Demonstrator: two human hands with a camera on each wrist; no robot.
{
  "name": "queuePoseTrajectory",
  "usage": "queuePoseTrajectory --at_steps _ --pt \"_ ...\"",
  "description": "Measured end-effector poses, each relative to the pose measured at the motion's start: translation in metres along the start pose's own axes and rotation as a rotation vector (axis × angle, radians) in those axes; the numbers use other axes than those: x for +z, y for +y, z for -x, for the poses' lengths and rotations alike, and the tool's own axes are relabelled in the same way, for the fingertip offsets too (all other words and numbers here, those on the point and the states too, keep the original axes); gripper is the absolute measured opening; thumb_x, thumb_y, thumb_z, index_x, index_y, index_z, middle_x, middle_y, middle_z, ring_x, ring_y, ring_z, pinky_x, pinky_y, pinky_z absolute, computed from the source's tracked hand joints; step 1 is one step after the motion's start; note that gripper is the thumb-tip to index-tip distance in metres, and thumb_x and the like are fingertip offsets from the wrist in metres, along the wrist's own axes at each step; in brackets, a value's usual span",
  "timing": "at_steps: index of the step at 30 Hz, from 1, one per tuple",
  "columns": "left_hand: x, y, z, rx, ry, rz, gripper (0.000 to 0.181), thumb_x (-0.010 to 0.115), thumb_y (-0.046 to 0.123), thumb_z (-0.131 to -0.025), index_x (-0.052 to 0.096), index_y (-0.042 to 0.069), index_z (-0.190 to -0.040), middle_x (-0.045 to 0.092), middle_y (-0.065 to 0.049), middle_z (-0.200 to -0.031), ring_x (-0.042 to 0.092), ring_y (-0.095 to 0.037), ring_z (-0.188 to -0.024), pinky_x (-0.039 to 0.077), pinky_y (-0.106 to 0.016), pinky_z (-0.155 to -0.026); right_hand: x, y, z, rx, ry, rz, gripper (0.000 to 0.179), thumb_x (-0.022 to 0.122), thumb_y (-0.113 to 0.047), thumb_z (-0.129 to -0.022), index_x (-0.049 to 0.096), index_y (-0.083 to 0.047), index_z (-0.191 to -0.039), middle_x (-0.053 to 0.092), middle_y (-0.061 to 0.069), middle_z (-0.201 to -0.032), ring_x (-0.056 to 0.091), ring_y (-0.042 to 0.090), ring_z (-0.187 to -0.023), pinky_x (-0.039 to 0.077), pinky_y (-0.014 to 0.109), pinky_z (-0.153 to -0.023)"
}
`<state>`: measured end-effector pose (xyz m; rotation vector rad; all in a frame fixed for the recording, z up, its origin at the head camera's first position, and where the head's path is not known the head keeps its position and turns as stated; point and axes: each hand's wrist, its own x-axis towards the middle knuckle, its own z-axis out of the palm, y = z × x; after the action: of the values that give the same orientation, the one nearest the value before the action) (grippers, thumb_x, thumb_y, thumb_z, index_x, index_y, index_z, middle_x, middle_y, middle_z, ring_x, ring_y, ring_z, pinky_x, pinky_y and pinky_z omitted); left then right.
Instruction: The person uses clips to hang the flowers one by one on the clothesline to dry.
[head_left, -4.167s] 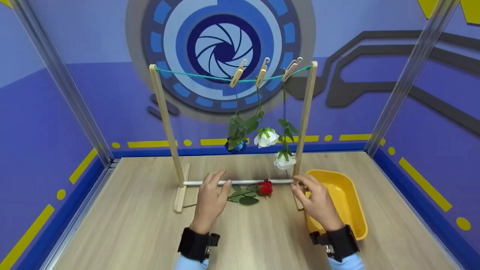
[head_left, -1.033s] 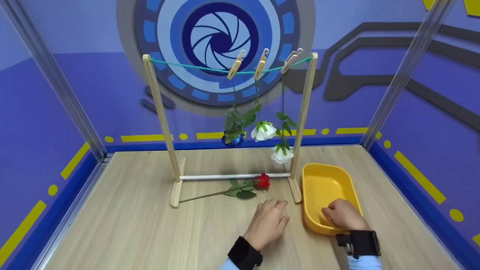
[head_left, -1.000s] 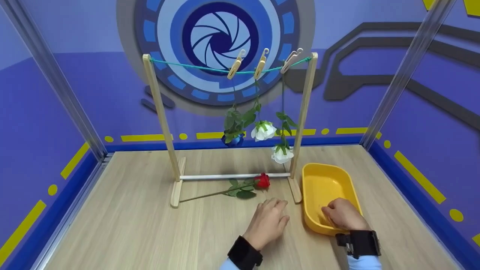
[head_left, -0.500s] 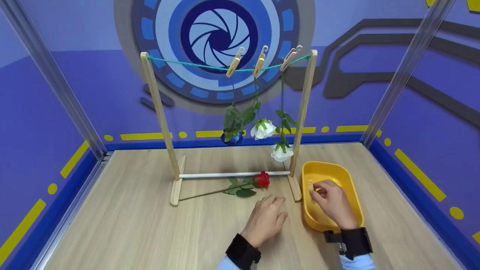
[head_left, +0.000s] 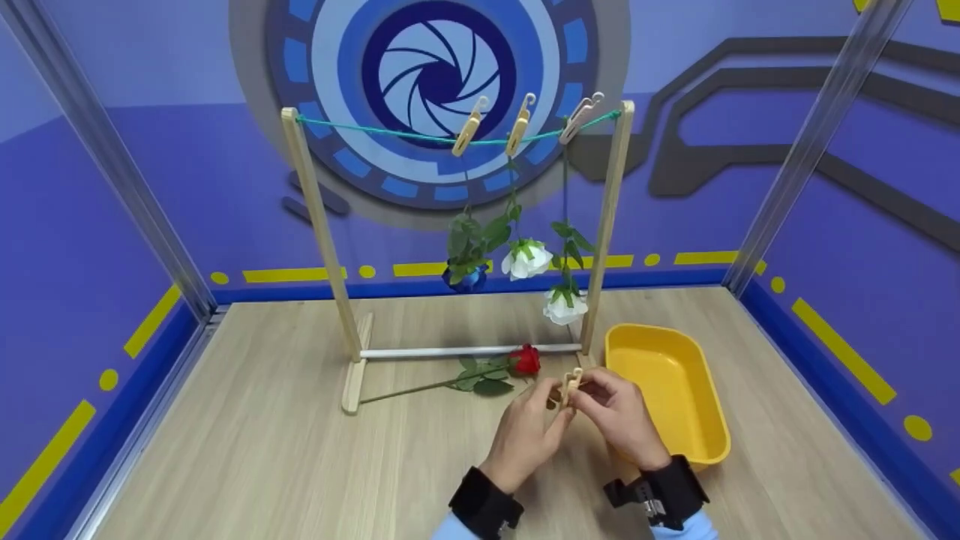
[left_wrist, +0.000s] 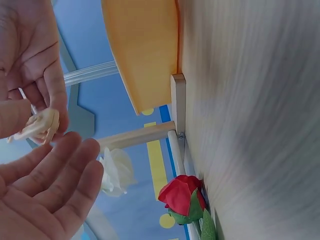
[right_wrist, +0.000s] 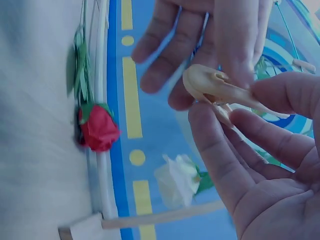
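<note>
Over the table, both hands meet at a beige clothespin (head_left: pixel 571 384), its hooked end upward. My right hand (head_left: pixel 626 421) pinches it between thumb and fingers. From the other side, my left hand (head_left: pixel 519 441) has the clothespin between thumb and forefinger, its other fingers extended, in the left wrist view. Just beyond the hands, a red rose (head_left: pixel 526 360) lies on the table, its stem pointing left. On the green line (head_left: pixel 382 131) three clothespins hold a blue rose (head_left: pixel 465 276), a white rose (head_left: pixel 527 259) and another white rose (head_left: pixel 565 307), all heads down.
A wooden frame (head_left: pixel 322 236) carries the line, with a white rod (head_left: pixel 435 352) across its base. Right of it, a yellow bin (head_left: pixel 664 375) stands close to my right hand. Blue patterned walls enclose the table (head_left: pixel 285 450).
My right hand has come out of the yellow bin with a clothespin and moved left to my left hand. The left hand has closed on that clothespin. The hanging roses stay put.
</note>
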<state>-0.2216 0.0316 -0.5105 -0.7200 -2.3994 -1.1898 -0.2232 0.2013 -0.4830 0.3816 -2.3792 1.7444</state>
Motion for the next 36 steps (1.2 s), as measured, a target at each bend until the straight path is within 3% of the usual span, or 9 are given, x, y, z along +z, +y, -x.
queuePoseTrajectory --at_steps 6,12,17,23,32,36 --pt "-0.0051 -0.0037 -0.0010 -0.019 0.014 0.022 0.026 0.077 0.011 -0.093 0.067 0.008 -0.116 0.070 -0.001 -0.094 0.067 -0.008 -0.083 0.053 -0.018 -0.073 0.0052 -0.0028 -0.0003 0.025 -0.013 -0.033 0.022 0.071 0.002 -0.094 0.070 0.000 -0.115 0.072 0.016 -0.111 0.071 0.025 -0.096 0.059 0.024 -0.085" --pt "-0.0080 -0.0048 -0.0037 -0.021 0.015 0.022 0.022 0.079 0.009 -0.091 0.068 0.008 -0.111 0.066 0.001 -0.090 0.060 -0.004 -0.079 0.050 -0.017 -0.068 0.0052 -0.0040 -0.0018 -0.021 -0.023 -0.032 0.028 0.069 0.006 -0.093 0.068 0.001 -0.121 0.071 0.018 -0.117 0.071 0.025 -0.094 0.059 0.023 -0.082" --pt "-0.0092 -0.0034 -0.0059 -0.022 0.034 0.012 0.023 0.082 0.012 -0.089 0.068 0.009 -0.108 0.061 0.003 -0.090 0.056 -0.002 -0.079 0.049 -0.015 -0.067 0.0050 -0.0043 -0.0037 -0.050 -0.029 -0.012 0.027 0.070 0.002 -0.096 0.067 0.002 -0.123 0.071 0.017 -0.112 0.069 0.021 -0.085 0.059 0.023 -0.075" --pt "-0.0080 -0.0043 -0.0061 0.018 0.070 -0.029 0.023 0.087 0.016 -0.084 0.068 0.009 -0.096 0.054 0.002 -0.087 0.055 -0.004 -0.077 0.048 -0.014 -0.067 0.0026 -0.0041 -0.0027 -0.064 -0.021 0.023 0.030 0.069 0.003 -0.096 0.066 0.001 -0.125 0.073 0.013 -0.105 0.070 0.020 -0.088 0.059 0.022 -0.077" --pt "-0.0069 -0.0075 -0.0029 0.060 0.032 -0.118 0.015 0.084 0.010 -0.085 0.072 0.009 -0.093 0.061 0.001 -0.085 0.053 -0.006 -0.072 0.044 -0.016 -0.064 0.0027 -0.0026 -0.0008 -0.059 -0.003 0.047 0.034 0.068 0.009 -0.093 0.066 0.000 -0.126 0.073 0.011 -0.101 0.071 0.019 -0.088 0.060 0.022 -0.078" --pt "-0.0070 -0.0088 -0.0001 0.065 0.016 -0.124 0.015 0.083 0.007 -0.084 0.073 0.008 -0.095 0.066 0.000 -0.087 0.058 -0.007 -0.074 0.047 -0.015 -0.066 0.0052 0.0003 -0.0001 -0.074 0.017 0.087 0.032 0.070 0.009 -0.093 0.068 -0.002 -0.123 0.075 0.008 -0.099 0.071 0.018 -0.087 0.059 0.022 -0.078"
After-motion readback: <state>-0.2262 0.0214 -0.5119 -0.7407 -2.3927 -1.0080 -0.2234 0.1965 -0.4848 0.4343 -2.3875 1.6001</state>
